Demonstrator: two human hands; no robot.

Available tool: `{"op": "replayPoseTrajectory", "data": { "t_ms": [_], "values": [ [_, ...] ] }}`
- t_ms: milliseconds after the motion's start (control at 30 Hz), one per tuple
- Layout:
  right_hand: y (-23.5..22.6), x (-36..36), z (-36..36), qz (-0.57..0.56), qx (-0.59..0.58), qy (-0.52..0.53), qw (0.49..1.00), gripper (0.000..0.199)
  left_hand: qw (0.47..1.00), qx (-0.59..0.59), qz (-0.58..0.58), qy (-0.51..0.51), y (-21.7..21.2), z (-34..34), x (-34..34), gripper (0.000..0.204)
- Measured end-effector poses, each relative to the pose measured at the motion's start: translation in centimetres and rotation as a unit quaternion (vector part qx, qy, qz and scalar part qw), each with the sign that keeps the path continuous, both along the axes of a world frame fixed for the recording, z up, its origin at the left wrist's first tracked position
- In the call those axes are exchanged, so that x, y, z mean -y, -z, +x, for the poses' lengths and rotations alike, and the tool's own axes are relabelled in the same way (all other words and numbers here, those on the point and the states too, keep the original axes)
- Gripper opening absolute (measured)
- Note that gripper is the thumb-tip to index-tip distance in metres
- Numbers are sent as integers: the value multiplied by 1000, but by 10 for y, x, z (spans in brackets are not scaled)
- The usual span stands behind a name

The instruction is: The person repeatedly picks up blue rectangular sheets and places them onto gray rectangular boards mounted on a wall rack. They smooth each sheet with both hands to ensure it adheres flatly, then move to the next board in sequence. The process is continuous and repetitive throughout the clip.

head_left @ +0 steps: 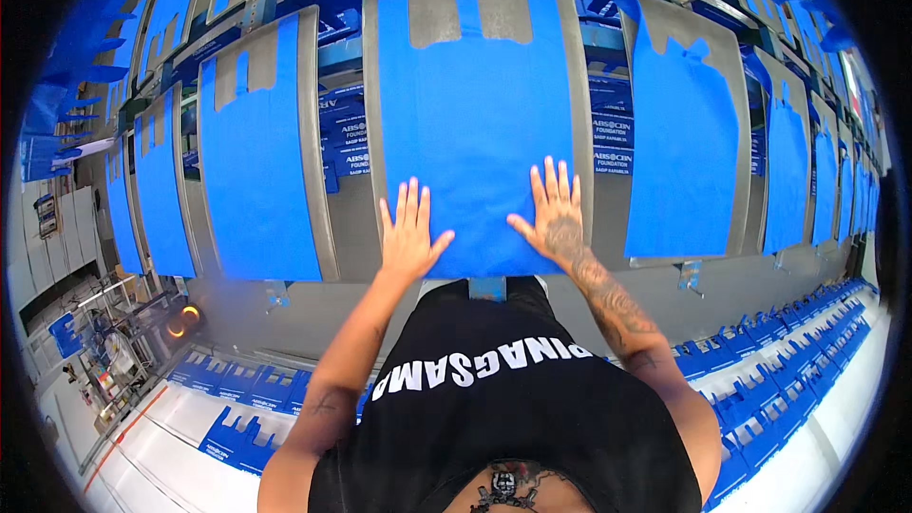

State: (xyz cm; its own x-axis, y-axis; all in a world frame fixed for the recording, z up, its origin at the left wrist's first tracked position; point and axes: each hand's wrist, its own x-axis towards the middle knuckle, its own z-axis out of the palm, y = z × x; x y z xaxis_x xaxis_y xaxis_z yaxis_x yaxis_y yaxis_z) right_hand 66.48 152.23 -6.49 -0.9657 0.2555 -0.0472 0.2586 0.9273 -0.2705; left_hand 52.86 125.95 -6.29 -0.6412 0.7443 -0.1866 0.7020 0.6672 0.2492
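Observation:
A blue vest-style fabric bag (475,142) lies flat on a grey metal board (437,5) in front of me, its two handle strips pointing away. My left hand (410,233) rests flat near the bag's lower left edge, fingers stretched out and pointing up the board. Near the lower right edge, my right hand (555,216) is spread flat too, thumb turned inward. Both palms touch the cloth and neither hand grips anything. The bag's near edge reaches close to my waist.
Similar boards carry blue bags to the left (256,161) and to the right (684,152), in a curving row. Printed blue bags (760,389) lie in rows on a white surface behind me. Equipment with a glowing orange ring (183,320) stands at the left.

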Motion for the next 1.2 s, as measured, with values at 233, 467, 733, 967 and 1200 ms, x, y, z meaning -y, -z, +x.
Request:
{"op": "replayPoseTrajectory", "data": {
  "t_ms": [233,467,733,967,1200],
  "values": [
    [8,28,77,29,31,9,999,99,999,-43,4,-18,9,60,58,92],
    [12,29,83,72,21,-2,997,100,998,-59,11,-10,10,61,63,93],
    [13,19,102,63,53,-13,996,105,997,-79,-21,8,-2,61,74,93],
    [-20,-28,133,-4,-48,26,999,108,994,-96,31,-33,-5,76,-55,88],
    [-52,-207,204,7,-142,143,980,97,993,-109,14,-49,20,108,-141,91]
  ]
}}
